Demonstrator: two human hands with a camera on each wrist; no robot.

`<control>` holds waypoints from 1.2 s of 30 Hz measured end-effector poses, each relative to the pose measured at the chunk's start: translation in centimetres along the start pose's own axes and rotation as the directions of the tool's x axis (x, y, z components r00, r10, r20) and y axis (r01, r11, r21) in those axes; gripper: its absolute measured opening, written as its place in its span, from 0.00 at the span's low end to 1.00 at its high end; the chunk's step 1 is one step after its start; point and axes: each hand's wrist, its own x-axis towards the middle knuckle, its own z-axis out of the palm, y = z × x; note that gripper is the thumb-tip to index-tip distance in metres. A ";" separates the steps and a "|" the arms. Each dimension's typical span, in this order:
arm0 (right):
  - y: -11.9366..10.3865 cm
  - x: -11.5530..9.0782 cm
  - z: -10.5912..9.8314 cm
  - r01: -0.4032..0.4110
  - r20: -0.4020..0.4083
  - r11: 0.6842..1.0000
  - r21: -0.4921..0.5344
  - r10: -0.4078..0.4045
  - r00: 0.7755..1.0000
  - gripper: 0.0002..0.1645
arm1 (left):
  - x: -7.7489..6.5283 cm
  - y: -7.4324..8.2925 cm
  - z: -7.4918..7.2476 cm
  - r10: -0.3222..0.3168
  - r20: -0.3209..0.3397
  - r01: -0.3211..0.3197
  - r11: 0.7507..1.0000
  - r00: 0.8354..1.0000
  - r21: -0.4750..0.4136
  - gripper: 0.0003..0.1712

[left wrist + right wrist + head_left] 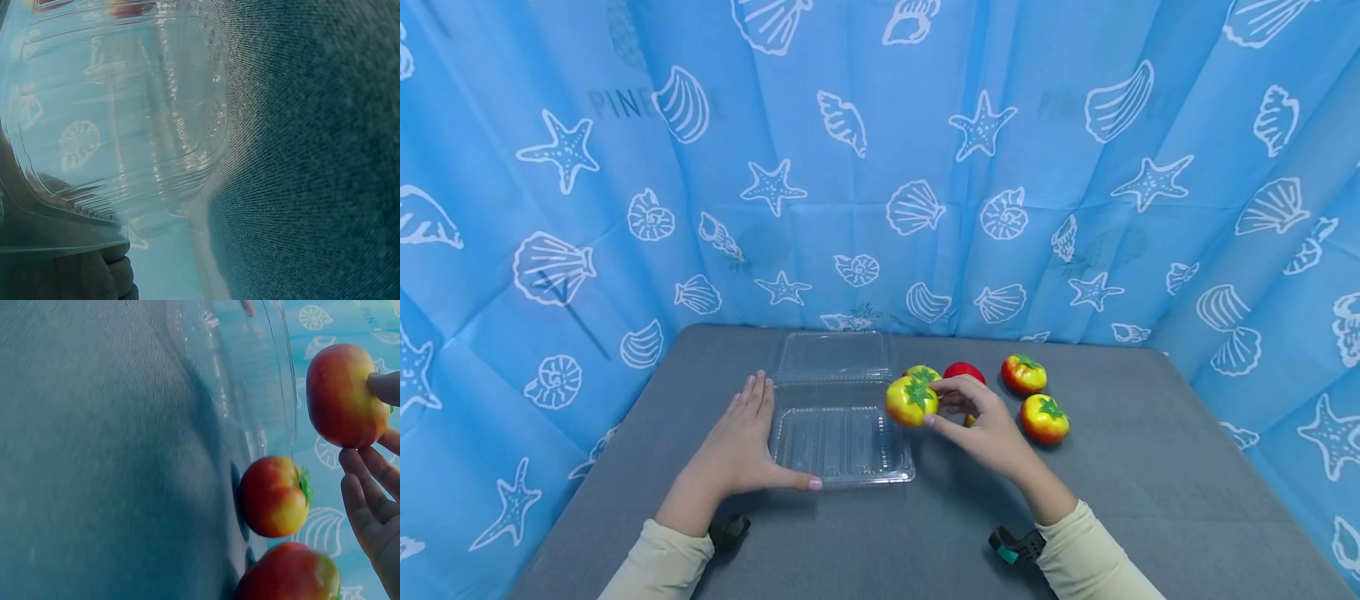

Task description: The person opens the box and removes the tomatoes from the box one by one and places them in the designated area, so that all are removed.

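My right hand (988, 429) pinches a yellow-and-red toy tomato (910, 403) with a green leafy top between thumb and fingertips. In the right wrist view the held tomato (337, 397) is raised above the table, beside the container's wall. My left hand (741, 446) lies along the left side of a clear plastic clamshell container (842, 480), fingers straight, thumb stretched along its front edge. The container's lid (833, 354) is folded back behind the base. In the left wrist view the ribbed clear container (125, 112) fills the upper left, with some fingers (119, 269) below it.
Behind the held tomato are another yellow tomato (922, 372) and a red one (964, 370). One more is mostly hidden by my right hand. Two tomatoes, a rear one (1021, 377) and a nearer one (1043, 421), stand farther right. A blue shell-print curtain (880, 167) borders the grey table (1150, 483).
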 end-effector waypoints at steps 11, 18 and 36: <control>1.0 -0.9 -1.3 0.003 -0.044 0.993 -0.117 -0.008 0.999 0.27 | 0.0 -0.1 0.0 0.008 0.001 -0.008 1.000 1.000 0.001 0.97; 2.0 -1.2 -1.7 0.063 -0.056 0.987 -0.145 -0.072 0.996 0.25 | 0.0 -0.1 0.0 -0.001 0.009 0.001 1.000 1.000 -0.003 0.97; 2.9 -1.3 -1.8 0.041 -0.011 0.972 -0.230 -0.044 0.999 0.25 | 0.0 0.0 -0.1 -0.003 0.001 0.003 1.000 1.000 -0.011 0.97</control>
